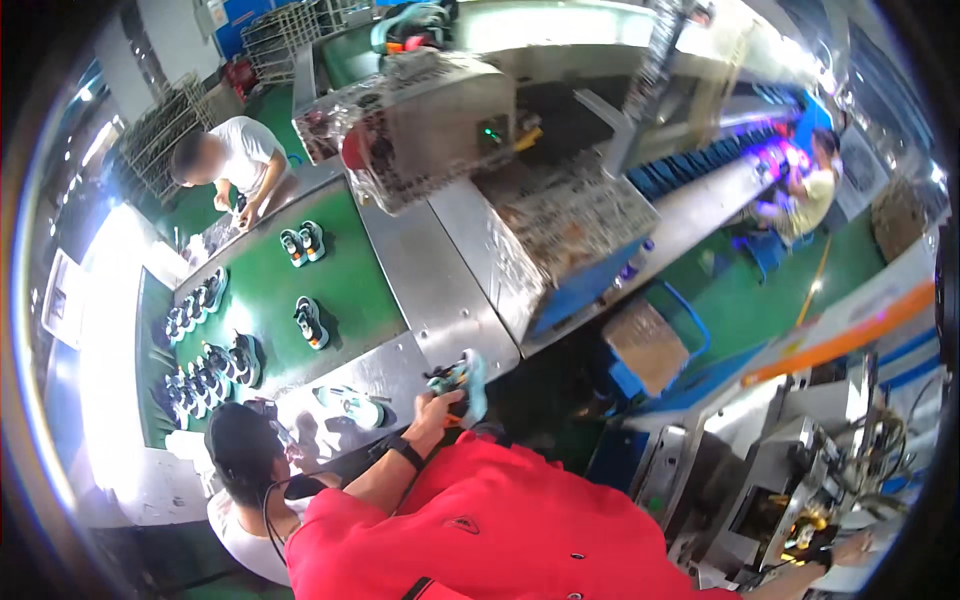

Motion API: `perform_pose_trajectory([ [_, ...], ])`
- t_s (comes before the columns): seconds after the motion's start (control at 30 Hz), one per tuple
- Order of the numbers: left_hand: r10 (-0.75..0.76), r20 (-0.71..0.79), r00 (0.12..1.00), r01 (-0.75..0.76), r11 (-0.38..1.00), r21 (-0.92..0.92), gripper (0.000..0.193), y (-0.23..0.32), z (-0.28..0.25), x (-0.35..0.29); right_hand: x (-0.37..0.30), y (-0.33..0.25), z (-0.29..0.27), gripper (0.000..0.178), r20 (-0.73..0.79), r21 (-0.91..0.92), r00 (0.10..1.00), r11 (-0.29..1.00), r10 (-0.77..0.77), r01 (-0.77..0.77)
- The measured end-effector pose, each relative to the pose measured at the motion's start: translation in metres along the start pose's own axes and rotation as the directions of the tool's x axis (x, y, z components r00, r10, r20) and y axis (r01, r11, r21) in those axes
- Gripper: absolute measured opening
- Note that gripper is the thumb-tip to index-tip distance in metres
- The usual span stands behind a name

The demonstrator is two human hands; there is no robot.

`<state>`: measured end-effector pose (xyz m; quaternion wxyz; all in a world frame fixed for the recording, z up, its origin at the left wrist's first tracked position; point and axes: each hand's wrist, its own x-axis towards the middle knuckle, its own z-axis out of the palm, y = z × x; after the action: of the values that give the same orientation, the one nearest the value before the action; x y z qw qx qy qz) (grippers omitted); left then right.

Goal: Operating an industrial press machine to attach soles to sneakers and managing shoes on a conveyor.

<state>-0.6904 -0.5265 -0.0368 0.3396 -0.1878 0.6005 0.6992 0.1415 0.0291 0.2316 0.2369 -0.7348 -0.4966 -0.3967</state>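
My left hand (432,416), a dark band on its wrist, is closed around a sports shoe (473,385) with a pale mint sole and dark and orange parts. It holds the shoe tilted, just off the metal edge of the conveyor table. At the far lower right, my right hand (850,550) reaches out beside a machine (765,515) with metal parts and hoses. Its fingers are small and unclear there, and I cannot make out whether they grip anything. A pair of pale mint shoes (352,405) lies on the metal edge to the left of my left hand.
A green conveyor belt (350,265) carries several shoes. A person in a dark cap (240,440) sits close on my left; another person (245,160) works across the belt. A film-wrapped machine (420,120) stands ahead. A stool (645,345) stands to the right, and a third person (815,195) sits farther off.
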Motion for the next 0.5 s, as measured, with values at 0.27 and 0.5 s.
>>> perform_pose_trajectory([
  [0.27, 0.314, -0.381, 0.870, -0.292, 0.949, 0.115, 0.026, 0.044, -0.149, 0.209, -0.037, -0.562, -0.349, 0.025, -0.159, 0.950, 0.737, 0.102, -0.657, 0.296],
  [0.5, 0.748, -0.508, 0.427, -0.204, 0.628, 0.751, 0.059, 0.056, -0.254, 0.304, -0.089, -0.972, -0.598, 0.051, -0.230, 0.955, 0.318, -0.151, -0.920, 0.254],
])
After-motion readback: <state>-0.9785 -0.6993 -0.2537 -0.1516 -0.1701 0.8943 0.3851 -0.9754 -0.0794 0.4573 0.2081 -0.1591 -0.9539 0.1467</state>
